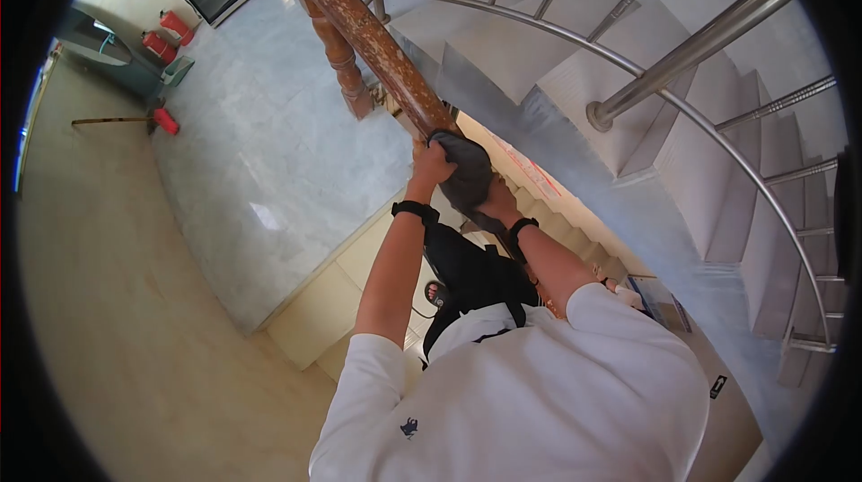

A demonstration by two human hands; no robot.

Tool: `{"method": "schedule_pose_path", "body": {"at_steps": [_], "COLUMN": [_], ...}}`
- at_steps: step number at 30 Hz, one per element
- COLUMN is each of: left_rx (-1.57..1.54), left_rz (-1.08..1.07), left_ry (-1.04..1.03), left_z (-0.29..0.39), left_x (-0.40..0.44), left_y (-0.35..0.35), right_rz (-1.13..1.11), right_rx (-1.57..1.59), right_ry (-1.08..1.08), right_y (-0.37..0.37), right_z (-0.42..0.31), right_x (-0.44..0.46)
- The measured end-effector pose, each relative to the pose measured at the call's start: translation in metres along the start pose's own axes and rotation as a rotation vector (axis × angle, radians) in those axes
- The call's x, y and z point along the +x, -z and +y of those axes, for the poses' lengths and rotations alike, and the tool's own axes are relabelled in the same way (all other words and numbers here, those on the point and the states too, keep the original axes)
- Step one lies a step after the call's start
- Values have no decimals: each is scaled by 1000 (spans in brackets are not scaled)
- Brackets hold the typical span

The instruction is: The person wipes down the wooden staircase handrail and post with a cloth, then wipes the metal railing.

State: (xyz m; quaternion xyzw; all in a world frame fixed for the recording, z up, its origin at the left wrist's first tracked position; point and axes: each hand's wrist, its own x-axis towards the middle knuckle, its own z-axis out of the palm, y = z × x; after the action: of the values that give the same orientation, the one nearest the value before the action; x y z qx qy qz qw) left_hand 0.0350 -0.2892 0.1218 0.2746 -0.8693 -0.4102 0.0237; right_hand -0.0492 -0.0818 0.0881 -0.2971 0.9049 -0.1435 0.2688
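Observation:
A dark grey cloth (468,168) is draped over the worn brown wooden handrail (382,46), which slopes down towards me. My left hand (434,163) is closed on the cloth's left edge, with the thumb over the top. On the cloth's lower right side, my right hand (496,201) is closed as well, its fingers partly hidden by the fabric. Both hands are close together at the rail, and each wrist wears a black band. The stretch of rail under the cloth is hidden.
A turned wooden post (339,64) supports the rail. Grey stairs (575,60) with a metal railing (700,118) rise on the right; more steps (561,221) go down below. Red fire extinguishers (160,46) and a red-headed broom (164,121) are at the left.

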Motion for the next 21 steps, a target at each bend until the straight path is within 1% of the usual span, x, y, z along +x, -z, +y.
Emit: {"method": "schedule_pose_path", "body": {"at_steps": [1, 3, 6, 8, 11, 14, 16, 17, 18, 19, 20, 21], "left_rx": [20, 61, 58, 67, 27, 43, -38, -88, -59, -10, 43, -18], "left_rz": [-17, -59, 104, 221, 486, 735, 397, 229, 116, 2, -97, 28], "left_ry": [5, 26, 86, 120, 99, 27, 222, 258, 170, 189, 202, 233], "left_z": [0, -5, -12, -1, 11, 2, 9, -19, -36, -34, -31, -31], "left_x": [7, 20, 57, 78, 103, 117, 111, 121, 118, 116, 121, 128], "left_y": [12, 40, 98, 150, 212, 234, 237, 212, 194, 203, 220, 235], "right_rz": [96, 352, 401, 414, 409, 202, 170, 155, 54, -45, -135, -108], "right_rx": [67, 120, 63, 53, 102, 194, 105, 54, 100, 142, 185, 199], "right_ry": [73, 292, 329, 335, 396, 340, 235, 183, 102, 28, -33, 2], "right_y": [2, -3, 23, 53, 83, 110, 89, 84, 90, 102, 116, 125], "right_z": [-19, -56, -142, -191, -237, -247, -245, -245, -262, -293, -322, -340], "right_x": [13, 58, 109, 116, 135, 127, 116, 116, 111, 108, 114, 122]}}
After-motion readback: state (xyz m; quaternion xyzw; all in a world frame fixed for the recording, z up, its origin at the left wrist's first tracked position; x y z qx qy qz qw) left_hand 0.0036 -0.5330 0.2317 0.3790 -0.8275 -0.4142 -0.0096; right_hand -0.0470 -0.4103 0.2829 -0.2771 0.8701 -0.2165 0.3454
